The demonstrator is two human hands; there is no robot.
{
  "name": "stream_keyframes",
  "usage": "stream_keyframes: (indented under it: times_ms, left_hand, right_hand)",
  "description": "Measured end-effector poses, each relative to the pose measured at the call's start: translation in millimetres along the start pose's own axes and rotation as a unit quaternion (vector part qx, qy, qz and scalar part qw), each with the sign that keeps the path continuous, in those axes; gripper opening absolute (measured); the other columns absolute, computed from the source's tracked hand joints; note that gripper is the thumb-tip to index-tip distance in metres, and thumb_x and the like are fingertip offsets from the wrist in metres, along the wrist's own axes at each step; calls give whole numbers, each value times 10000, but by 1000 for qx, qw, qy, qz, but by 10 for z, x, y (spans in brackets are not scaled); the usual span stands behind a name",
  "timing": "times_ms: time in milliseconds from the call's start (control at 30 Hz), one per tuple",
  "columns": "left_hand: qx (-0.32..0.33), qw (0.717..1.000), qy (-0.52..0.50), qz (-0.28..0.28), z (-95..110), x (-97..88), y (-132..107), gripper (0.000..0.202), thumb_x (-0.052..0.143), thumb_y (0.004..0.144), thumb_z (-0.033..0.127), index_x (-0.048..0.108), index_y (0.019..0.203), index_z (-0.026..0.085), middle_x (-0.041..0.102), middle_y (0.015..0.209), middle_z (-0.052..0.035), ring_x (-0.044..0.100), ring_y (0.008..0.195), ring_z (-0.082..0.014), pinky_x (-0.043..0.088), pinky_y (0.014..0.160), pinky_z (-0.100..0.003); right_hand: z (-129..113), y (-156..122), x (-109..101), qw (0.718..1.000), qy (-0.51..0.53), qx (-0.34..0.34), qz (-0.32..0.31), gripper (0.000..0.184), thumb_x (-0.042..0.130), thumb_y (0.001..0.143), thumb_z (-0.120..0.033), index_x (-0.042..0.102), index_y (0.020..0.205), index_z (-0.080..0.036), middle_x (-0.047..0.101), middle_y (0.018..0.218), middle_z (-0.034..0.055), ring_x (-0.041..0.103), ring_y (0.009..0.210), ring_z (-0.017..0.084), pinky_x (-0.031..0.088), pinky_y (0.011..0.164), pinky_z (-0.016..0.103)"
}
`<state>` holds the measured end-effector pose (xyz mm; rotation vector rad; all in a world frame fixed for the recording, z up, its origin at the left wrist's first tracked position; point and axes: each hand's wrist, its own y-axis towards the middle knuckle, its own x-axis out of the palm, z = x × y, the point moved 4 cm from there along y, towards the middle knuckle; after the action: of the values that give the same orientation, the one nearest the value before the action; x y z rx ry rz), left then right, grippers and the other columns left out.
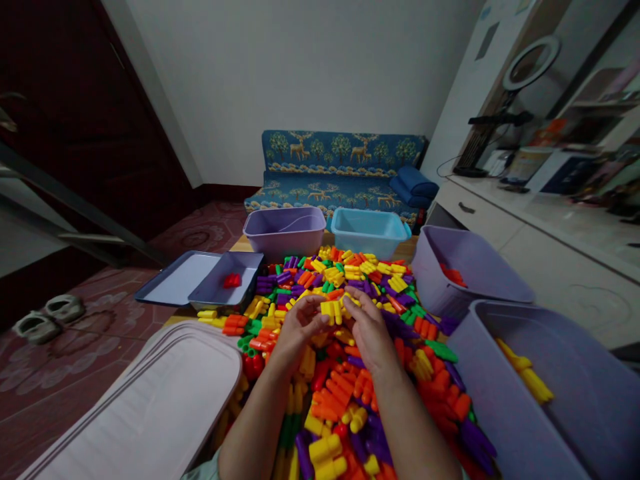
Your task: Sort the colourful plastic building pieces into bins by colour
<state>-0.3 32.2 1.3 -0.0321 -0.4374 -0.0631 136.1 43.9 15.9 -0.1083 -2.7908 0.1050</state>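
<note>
Above a large heap of plastic building blocks [340, 393] in red, orange, yellow, green and purple, both hands come together near the middle of the view. My left hand [300, 327] pinches the left side of a yellow finger-shaped building block [331, 311] between thumb and fingers. From the other side, my right hand [369, 327] closes its thumb and fingers on the yellow block's right part. Whether this is one block or two joined together, I cannot tell. Fingers partly cover it.
Purple bins stand at the back [285, 230] and right [500, 400], the right one holding yellow blocks. A light blue bin [370, 230] is behind the heap. At left lie an open tin box [245, 267] with a red block and stacked pale lids [170, 400]. A sofa [320, 183] is beyond.
</note>
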Motion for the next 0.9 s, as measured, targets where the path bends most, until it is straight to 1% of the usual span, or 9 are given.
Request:
stream_keyframes:
  times_ms: [100, 200, 300, 433, 600, 667, 733, 800, 900]
  left_hand:
    - [25, 999, 18, 13, 23, -47, 18, 458, 827, 644, 340, 623, 1016, 169, 657, 863, -33, 630, 752, -137, 524, 672, -240]
    - [54, 997, 47, 11, 46, -91, 46, 420, 827, 644, 328, 638, 981, 163, 655, 876, -37, 630, 741, -136, 511, 677, -235]
    - [62, 994, 89, -3, 59, -80, 51, 393, 803, 673, 334, 647, 991, 164, 659, 915, -48, 641, 747, -149, 510, 690, -252]
    - [76, 988, 138, 7, 64, -50, 39, 381, 774, 694, 347, 664, 1012, 168, 674, 919, -60, 645, 776, -166, 510, 707, -260]
    - [103, 973, 201, 38, 58, -90, 38, 341, 740, 725, 336, 670, 1021, 182, 680, 914, -53, 637, 807, -168, 510, 699, -251]
    - [113, 967, 225, 33, 64, -93, 35, 318, 720, 750, 333, 672, 1025, 181, 680, 932, -55, 634, 822, -164, 509, 714, -247]
    - [115, 963, 243, 25, 72, -83, 29, 309, 700, 774, 337, 677, 1041, 183, 678, 970, -61, 633, 842, -165, 513, 733, -252]
    - [112, 963, 246, 13, 77, -69, 26, 327, 678, 797, 354, 674, 1080, 190, 673, 1021, -70, 637, 873, -172, 520, 753, -263]
    - [109, 964, 241, -4, 79, -61, 27, 364, 652, 823, 374, 656, 1144, 202, 676, 1068, -80, 649, 892, -180, 524, 774, -277]
  right_hand:
    - [-42, -110, 133, 990, -118, -29, -69, 449, 686, 729, -420, 615, 1118, -207, 672, 1055, 62, 634, 971, 227, 527, 804, 340]
    - [-81, -150, 187, 970, -212, -77, -95, 437, 677, 736, -348, 594, 1146, -221, 666, 1072, 49, 624, 970, 214, 510, 828, 335]
    - [-72, -115, 152, 960, -251, -89, -88, 365, 669, 739, -337, 590, 1073, -213, 665, 976, 29, 627, 877, 197, 509, 776, 317]
    - [-76, -83, 86, 954, -279, -83, -72, 340, 694, 719, -383, 577, 992, -218, 633, 831, -3, 606, 760, 184, 495, 667, 288]
    - [-198, -151, 94, 910, -397, -110, -38, 288, 644, 771, -378, 584, 1012, -232, 649, 869, 20, 616, 804, 204, 478, 713, 318]
    - [-198, -161, 105, 904, -413, -107, -35, 284, 622, 787, -357, 585, 1034, -222, 654, 903, 41, 617, 845, 216, 477, 733, 332]
    - [-159, -145, 97, 917, -386, -97, -26, 326, 637, 771, -354, 578, 1057, -209, 655, 931, 52, 621, 854, 216, 486, 725, 330]
    - [-91, -114, 80, 946, -316, -63, -19, 393, 673, 738, -383, 569, 1068, -198, 658, 911, 48, 627, 768, 200, 491, 628, 306]
    - [-24, -74, 66, 992, -122, 20, -20, 427, 720, 692, -414, 577, 1022, -182, 662, 824, 29, 625, 638, 167, 434, 456, 239]
